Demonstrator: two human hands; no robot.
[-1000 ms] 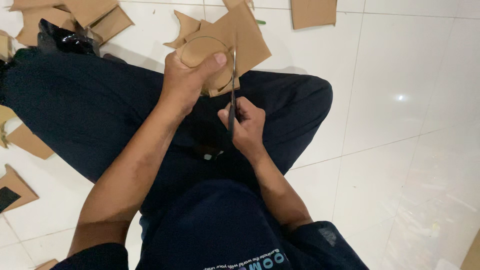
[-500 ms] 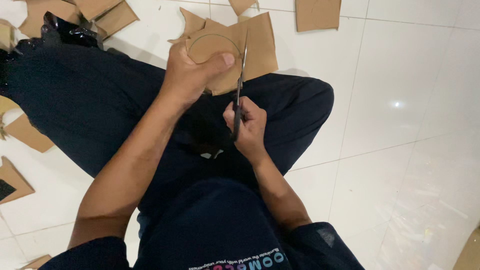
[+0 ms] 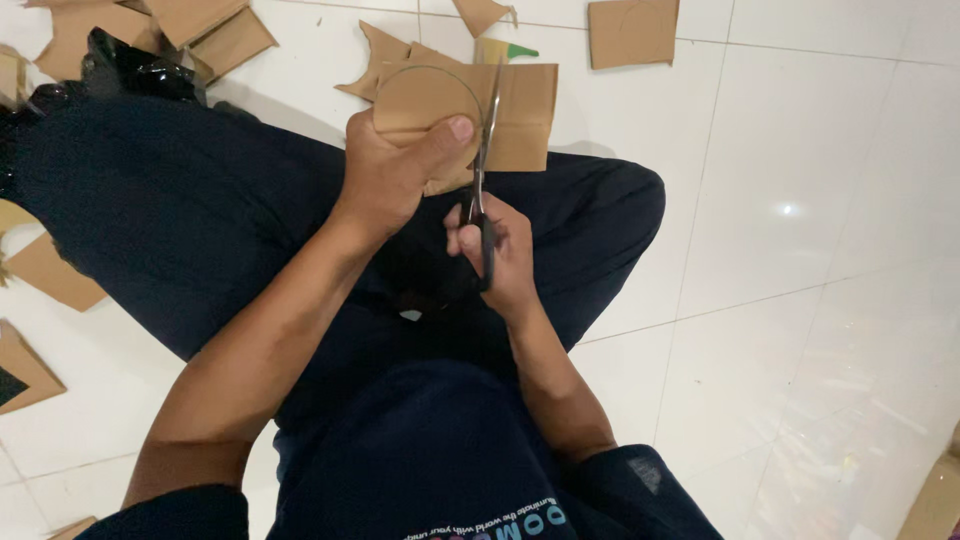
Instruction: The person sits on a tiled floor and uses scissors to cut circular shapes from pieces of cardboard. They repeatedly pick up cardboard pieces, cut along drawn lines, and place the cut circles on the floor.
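- Offcuts [image 3: 55,275] of brown card lie on the white floor [image 3: 800,300] at the far left, beside the person's dark trouser leg, with more near a black bag [image 3: 130,65] at the top left.
- The left hand [image 3: 395,175] has its grip clenched on the card [image 3: 520,115], thumb pressed flat on top and fingers beneath, seemingly to hold the sheet taut above the lap and steer it.
- A pencilled circle on the card sits just beside the thumb, right at the blades.
- The scissors [image 3: 485,160] stand nearly upright, blades biting into the card along that curve.
- The right hand [image 3: 500,255] grips the black scissor handles, fingers through the loops, low over the lap.
- A square card piece [image 3: 632,32] lies apart, top right.
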